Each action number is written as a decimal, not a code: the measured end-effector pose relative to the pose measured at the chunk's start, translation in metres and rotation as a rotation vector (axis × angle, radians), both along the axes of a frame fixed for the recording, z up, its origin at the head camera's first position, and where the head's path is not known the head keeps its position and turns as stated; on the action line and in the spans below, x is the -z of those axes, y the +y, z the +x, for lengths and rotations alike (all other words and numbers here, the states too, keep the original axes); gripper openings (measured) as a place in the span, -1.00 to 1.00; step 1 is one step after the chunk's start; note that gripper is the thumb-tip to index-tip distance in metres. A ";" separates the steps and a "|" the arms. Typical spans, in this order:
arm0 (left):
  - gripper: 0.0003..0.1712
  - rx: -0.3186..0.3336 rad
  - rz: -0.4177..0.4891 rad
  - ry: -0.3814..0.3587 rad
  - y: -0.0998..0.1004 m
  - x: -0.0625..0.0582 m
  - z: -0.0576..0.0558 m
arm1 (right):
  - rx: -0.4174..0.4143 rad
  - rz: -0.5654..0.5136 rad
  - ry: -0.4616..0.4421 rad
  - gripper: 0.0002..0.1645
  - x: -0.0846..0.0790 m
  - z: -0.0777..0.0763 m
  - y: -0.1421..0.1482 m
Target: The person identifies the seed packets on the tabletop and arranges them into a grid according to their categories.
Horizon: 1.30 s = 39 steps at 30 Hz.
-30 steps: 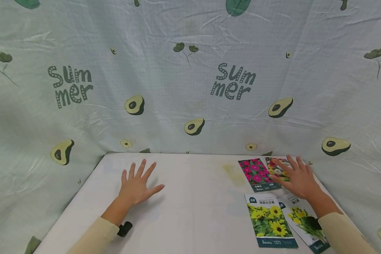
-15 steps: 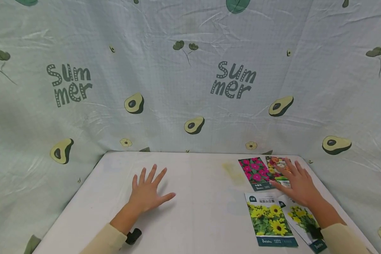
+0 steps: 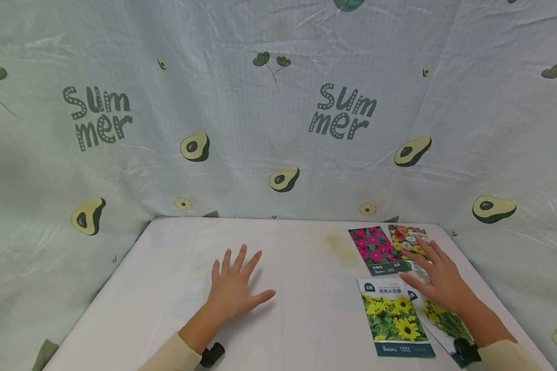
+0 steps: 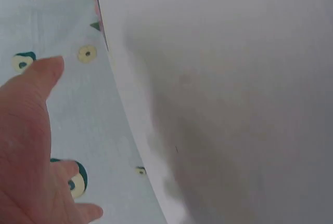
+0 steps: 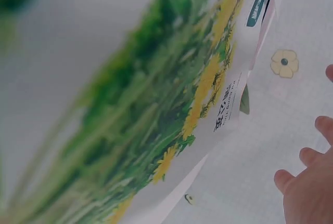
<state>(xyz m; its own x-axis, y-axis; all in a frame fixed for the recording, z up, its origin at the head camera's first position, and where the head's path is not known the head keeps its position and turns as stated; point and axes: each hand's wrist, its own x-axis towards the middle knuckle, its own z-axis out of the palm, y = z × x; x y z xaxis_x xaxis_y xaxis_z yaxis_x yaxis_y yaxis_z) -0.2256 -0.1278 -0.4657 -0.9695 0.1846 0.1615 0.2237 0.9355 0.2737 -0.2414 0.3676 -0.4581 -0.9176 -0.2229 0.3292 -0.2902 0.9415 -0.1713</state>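
Observation:
My left hand (image 3: pixel 232 292) hovers over the white table with its fingers spread and nothing in it; its shadow falls on the surface in the left wrist view. Over at the right, my right hand (image 3: pixel 443 281) is held with fingers extended above the flower-picture seed packets. Nearest under that hand and wrist lies a white packet with yellow flowers on green stems (image 5: pixel 151 89), partly covered by the arm. Left of it is a sunflower packet (image 3: pixel 396 319). Behind these lie a pink-flower packet (image 3: pixel 373 246) and a mixed-colour flower packet (image 3: pixel 405 238), the latter partly hidden by my fingers.
The white table (image 3: pixel 306 309) carries a faint yellow stain (image 3: pixel 342 251) left of the packets. A pale cloth printed with avocados (image 3: pixel 284 179) hangs behind and along both sides. A black wrist device (image 3: pixel 212 354) sits at my left sleeve.
My left hand has moved right toward the table's middle, fingers still spread. My right hand has drawn slightly nearer, uncovering more of the mixed-colour packet. The packets stay in place.

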 end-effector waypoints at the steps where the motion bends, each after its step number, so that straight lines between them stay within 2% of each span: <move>1: 0.12 -0.003 0.002 0.010 0.003 0.001 0.001 | -0.003 0.000 0.005 -0.19 0.001 0.001 0.000; 6: 0.07 0.007 0.016 0.043 0.017 0.004 0.006 | -0.016 -0.008 0.008 -0.19 0.002 0.007 0.000; 12: 0.03 0.060 0.073 0.003 0.036 0.003 0.012 | -0.043 -0.002 -0.011 -0.23 0.001 0.013 0.001; 17: -0.01 0.110 0.126 -0.027 0.053 0.000 0.014 | -0.017 -0.005 -0.104 -0.25 0.000 0.015 0.001; 21: -0.04 0.150 0.139 -0.046 0.066 0.001 0.016 | 0.004 -0.021 -0.189 -0.23 -0.002 0.019 -0.001; 27: -0.11 0.188 0.178 -0.082 0.085 0.008 0.022 | 0.003 -0.035 -0.217 -0.18 -0.006 0.024 -0.002; 32: -0.13 0.207 0.168 -0.105 0.099 0.010 0.026 | 0.014 -0.019 -0.218 -0.12 -0.008 0.027 -0.001; 39: -0.20 0.237 0.143 -0.139 0.120 0.009 0.029 | 0.028 -0.023 -0.271 -0.08 -0.004 0.028 0.003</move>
